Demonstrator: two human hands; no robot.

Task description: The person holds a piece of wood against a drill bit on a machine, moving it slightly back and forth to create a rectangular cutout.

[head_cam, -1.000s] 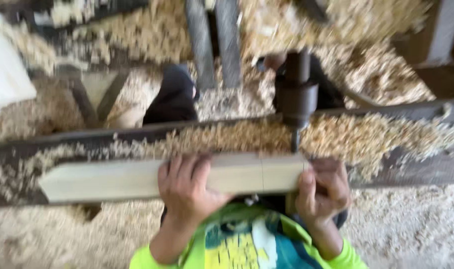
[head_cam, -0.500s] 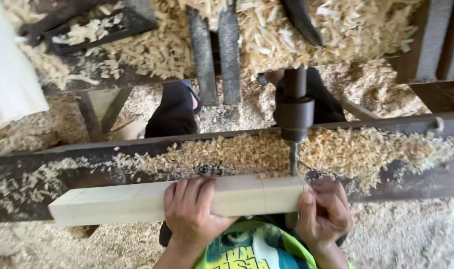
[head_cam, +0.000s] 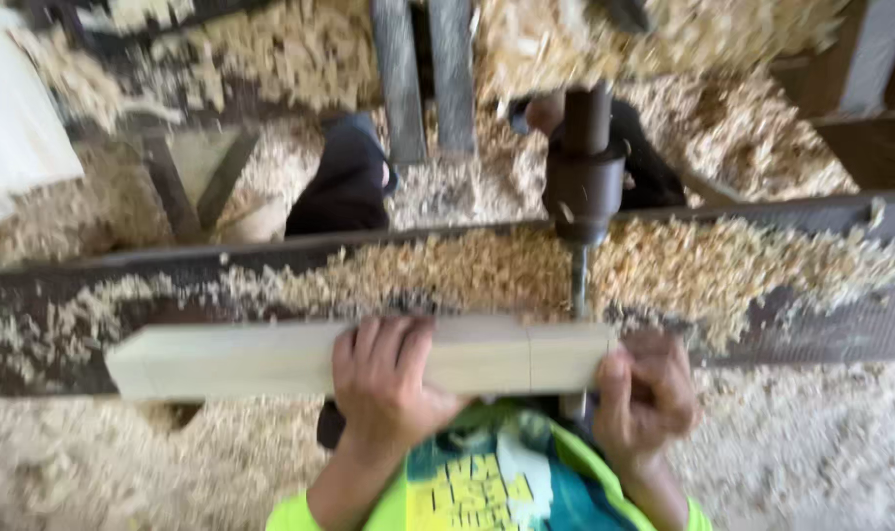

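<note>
A pale squared wooden bar [head_cam: 251,359] lies crosswise in front of me on a dark machine bed [head_cam: 93,285]. My left hand [head_cam: 383,379] grips the bar around its middle, fingers over the top face. My right hand [head_cam: 644,388] is curled around the bar's right end. A dark drill chuck [head_cam: 585,182] hangs above that end. Its bit [head_cam: 578,280] points down and meets the bar's far edge beside my right hand. A pencil line crosses the bar near the bit.
Heaps of wood shavings [head_cam: 447,265] cover the bed and the floor [head_cam: 811,452] around it. Two dark upright rails [head_cam: 423,79] stand behind the chuck. A dark shoe [head_cam: 344,182] shows below the bed. A pale board [head_cam: 15,128] leans at the far left.
The view has shifted and the bar sits a little further right in it. Both hands keep their grip, and the bit stays at the bar's right end.
</note>
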